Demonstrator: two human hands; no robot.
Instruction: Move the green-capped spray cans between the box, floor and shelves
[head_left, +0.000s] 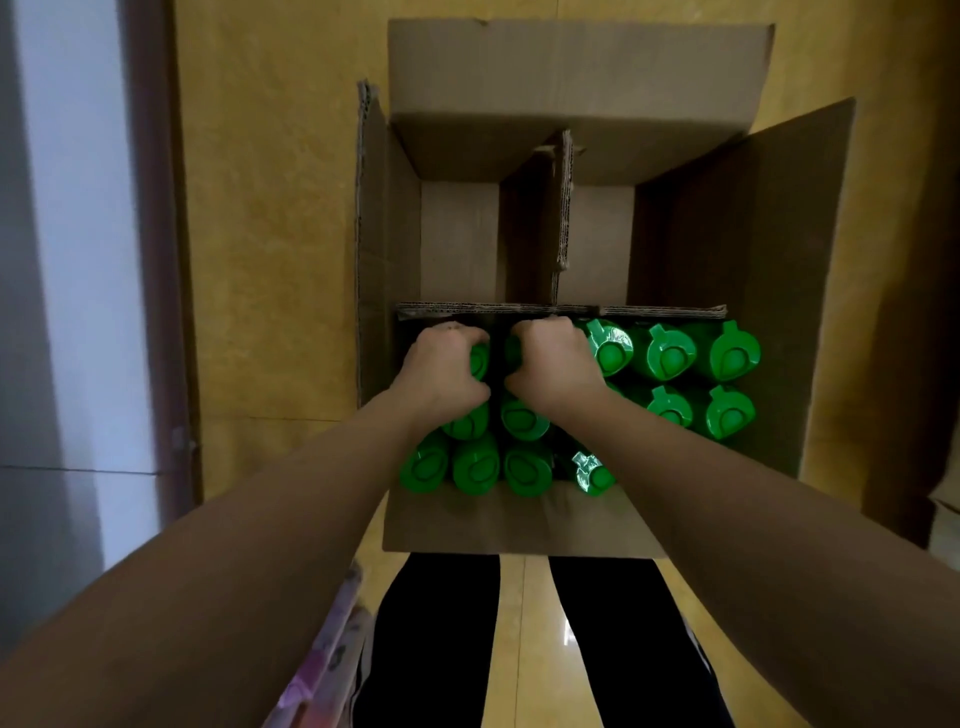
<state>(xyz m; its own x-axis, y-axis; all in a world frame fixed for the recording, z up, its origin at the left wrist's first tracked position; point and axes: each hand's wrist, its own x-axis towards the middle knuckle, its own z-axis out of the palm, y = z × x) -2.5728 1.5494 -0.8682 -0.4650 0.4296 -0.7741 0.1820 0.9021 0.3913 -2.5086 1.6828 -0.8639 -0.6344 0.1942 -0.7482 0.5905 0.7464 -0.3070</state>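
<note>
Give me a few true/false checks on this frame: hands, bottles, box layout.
1. Both hands grip green-capped bottles in the row next to the cross divider. True: the left hand and the right hand each curl over a green bottle top.
2. The bottle caps are red. False: the caps are green.
3. The far half of the cardboard box is packed with bottles. False: both far compartments show only bare cardboard.
4. A cardboard divider splits the far half into two compartments. True.
5. The box flaps are folded shut. False: the flaps stand open.
</note>
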